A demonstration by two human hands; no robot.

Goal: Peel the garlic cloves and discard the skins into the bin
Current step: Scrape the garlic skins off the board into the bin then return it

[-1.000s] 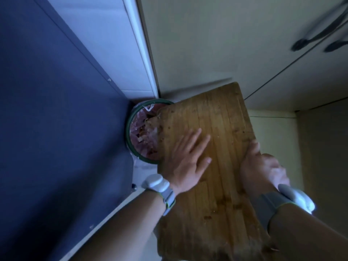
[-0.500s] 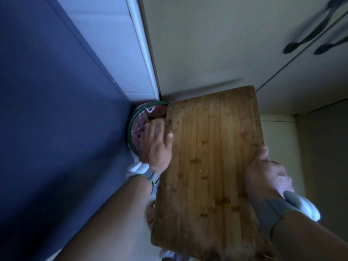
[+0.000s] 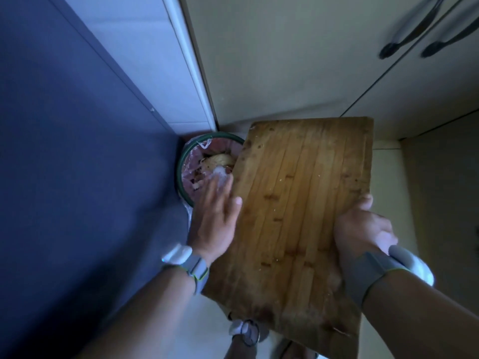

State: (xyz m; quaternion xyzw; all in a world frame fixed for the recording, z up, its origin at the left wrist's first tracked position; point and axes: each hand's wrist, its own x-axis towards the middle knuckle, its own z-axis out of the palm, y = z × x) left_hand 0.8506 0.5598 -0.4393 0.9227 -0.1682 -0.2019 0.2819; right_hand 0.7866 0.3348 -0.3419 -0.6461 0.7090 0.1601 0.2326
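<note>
Head: bin half behind board

The wooden cutting board covers the right part of the bin mouth; only the left part lies open, and the left hand with flat fingers fills part of that. A dark blue panel blocks the bin's left side, cabinet doors stand behind.
</note>
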